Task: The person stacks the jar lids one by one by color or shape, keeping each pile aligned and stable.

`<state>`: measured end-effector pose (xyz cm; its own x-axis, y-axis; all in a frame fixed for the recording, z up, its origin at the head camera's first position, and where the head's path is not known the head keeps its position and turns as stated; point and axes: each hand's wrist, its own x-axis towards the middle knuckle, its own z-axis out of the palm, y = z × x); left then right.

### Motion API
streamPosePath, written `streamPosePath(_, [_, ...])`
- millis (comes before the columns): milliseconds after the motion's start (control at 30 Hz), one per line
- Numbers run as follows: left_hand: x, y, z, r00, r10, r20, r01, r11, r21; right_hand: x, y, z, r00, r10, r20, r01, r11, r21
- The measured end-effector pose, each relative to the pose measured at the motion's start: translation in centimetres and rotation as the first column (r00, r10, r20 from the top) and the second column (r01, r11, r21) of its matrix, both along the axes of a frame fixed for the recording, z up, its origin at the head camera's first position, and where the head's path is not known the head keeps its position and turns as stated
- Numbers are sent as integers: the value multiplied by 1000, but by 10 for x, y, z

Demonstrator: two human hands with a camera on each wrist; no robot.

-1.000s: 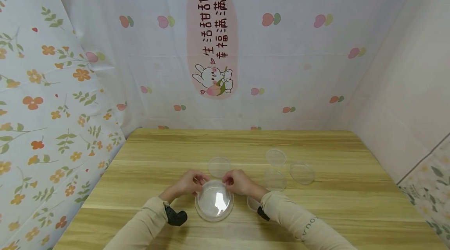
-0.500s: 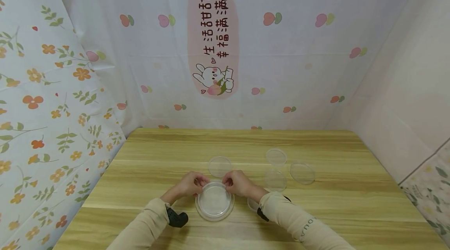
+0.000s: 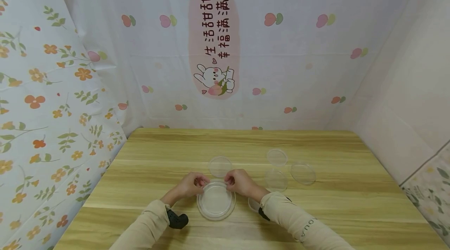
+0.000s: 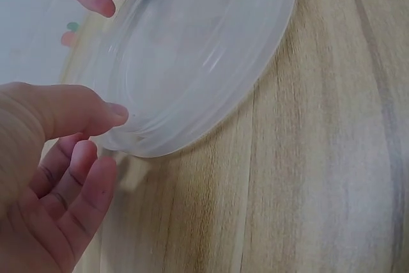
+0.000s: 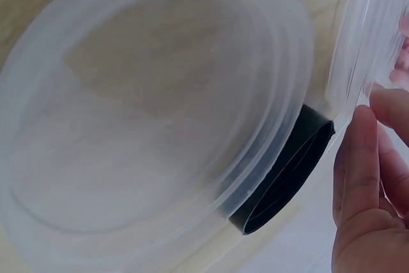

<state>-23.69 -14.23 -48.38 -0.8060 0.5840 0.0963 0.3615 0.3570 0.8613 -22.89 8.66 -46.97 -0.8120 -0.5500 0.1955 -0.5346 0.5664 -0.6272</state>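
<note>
In the lower centre of the head view, your clear lid stack (image 3: pixel 216 201) shows against the wood-grained desk (image 3: pixel 158 144). Your left hand (image 3: pixel 191 184) pinches its upper-left rim, thumb over the edge, while the fingers of your right hand (image 3: pixel 242 183) and its thumb pinch the upper-right rim. Just above the stack you have a single clear disc (image 3: pixel 220 166); right of centre lie three more thin discs (image 3: pixel 303 173), and another round piece (image 3: pixel 253 204) is partly hidden by your right sleeve (image 3: pixel 288 213).
</note>
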Motion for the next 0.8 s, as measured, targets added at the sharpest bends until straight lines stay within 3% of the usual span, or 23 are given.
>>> streamPosePath(133, [2, 2, 1, 999, 34, 21, -34, 999, 6, -2, 3, -2, 999, -22, -36, 22, 1000, 10])
streamPosePath(167, [6, 3, 6, 997, 64, 53, -64, 998, -7, -3, 3, -2, 999, -25, -37, 26, 1000, 9])
streamPosePath(300, [9, 7, 10, 991, 113, 75, -111, 993, -29, -4, 5, -3, 999, -37, -31, 37, 999, 17])
streamPosePath(533, [10, 8, 10, 987, 134, 84, -130, 990, -50, -5, 4, -3, 999, -49, -15, 49, 999, 14])
streamPosePath(600, [15, 10, 19, 987, 138, 83, -134, 989, -54, -5, 4, -4, 998, -56, -18, 56, 998, 13])
streamPosePath(767, [13, 10, 16, 983, 158, 92, -153, 986, -60, -6, 4, -5, 998, -62, -28, 63, 998, 20])
streamPosePath(800, [11, 9, 11, 983, 158, 92, -154, 987, -56, -6, 4, -5, 998, -63, -27, 63, 998, 19])
